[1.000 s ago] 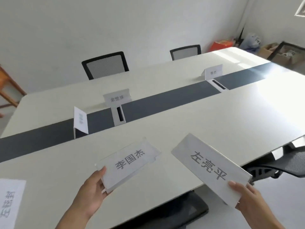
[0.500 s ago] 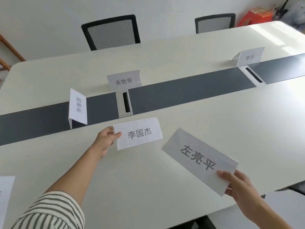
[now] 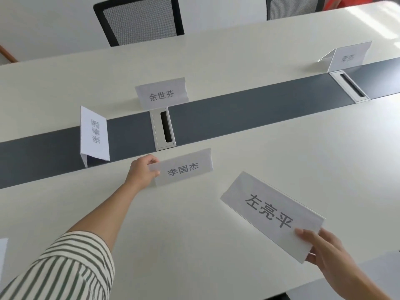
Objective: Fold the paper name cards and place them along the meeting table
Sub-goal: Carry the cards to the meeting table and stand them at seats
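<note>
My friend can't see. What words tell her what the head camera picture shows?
A person's left hand holds a folded name card upright on a white meeting table, beside its grey centre strip, while the right hand holds another card. Three more cards stand nearby.

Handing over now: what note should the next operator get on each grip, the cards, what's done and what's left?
Left hand: pinches the left end of the left-hand card, which seems to stand on the table beside the grey strip.
Right hand: holds the right-hand card by one end, above the table.
Done: centre card, sideways card on the strip and far-right card stand folded.
Left: release the left-hand card, place the right-hand card; another sheet shows at the left edge.
</note>
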`<state>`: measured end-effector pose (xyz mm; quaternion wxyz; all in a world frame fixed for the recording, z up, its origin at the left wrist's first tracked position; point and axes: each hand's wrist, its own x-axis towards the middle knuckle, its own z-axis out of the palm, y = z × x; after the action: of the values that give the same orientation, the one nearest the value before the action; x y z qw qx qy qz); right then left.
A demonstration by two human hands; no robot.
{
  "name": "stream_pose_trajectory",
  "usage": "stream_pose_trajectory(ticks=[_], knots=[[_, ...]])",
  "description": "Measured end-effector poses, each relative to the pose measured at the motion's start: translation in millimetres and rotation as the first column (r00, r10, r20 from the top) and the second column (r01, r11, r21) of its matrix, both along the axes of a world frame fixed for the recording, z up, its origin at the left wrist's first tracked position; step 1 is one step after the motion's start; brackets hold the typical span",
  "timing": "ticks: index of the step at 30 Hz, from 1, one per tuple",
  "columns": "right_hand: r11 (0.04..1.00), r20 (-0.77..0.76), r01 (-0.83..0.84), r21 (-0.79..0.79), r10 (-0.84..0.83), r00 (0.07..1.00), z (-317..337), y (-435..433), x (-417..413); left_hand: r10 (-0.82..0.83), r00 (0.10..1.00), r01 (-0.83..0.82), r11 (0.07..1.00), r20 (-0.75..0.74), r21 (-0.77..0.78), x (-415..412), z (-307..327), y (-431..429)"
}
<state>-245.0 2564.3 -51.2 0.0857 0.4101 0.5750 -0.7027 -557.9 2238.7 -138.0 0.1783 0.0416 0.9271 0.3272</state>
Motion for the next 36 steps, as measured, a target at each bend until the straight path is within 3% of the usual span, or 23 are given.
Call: stream_pose_trajectory(ticks=[3, 6, 8, 11, 27, 34, 36], knots=[[1.0, 0.021, 0.024, 0.013, -0.024, 0.999, 0, -1, 0, -0.092, 0.986, 0.064, 0.98, -0.142, -0.19, 3, 0, 6], [0.999, 0.032, 0.03, 0.013, -0.03, 0.999, 1, -4, 2, -0.394, 0.83, 0.173, 0.855, -0.395, -0.49, 22, -8, 25], [1.0, 0.04, 0.023, 0.021, -0.024, 0.999, 3, -6, 2, -0.501, 0.796, 0.249, 0.783, -0.34, -0.57, 38, -11, 46], [0.999, 0.055, 0.011, 0.044, -0.013, 0.998, 6, -8, 1, -0.501, 0.845, 0.289, 0.719, -0.184, -0.632, 44, -23, 61], [0.99, 0.074, 0.12, 0.078, -0.126, 0.989, 13, -7, 22, -0.508, 0.843, 0.289, 0.705, -0.178, -0.647, 5, -22, 52], [0.986, 0.022, 0.145, 0.086, -0.148, 0.989, 29, -8, 41, -0.545, 0.836, 0.352, 0.614, -0.057, -0.707, 3, 3, 56], [0.98, -0.001, 0.172, 0.096, -0.173, 0.985, 35, -6, 52, -0.552, 0.827, 0.321, 0.616, -0.103, -0.719, 6, 16, 65]])
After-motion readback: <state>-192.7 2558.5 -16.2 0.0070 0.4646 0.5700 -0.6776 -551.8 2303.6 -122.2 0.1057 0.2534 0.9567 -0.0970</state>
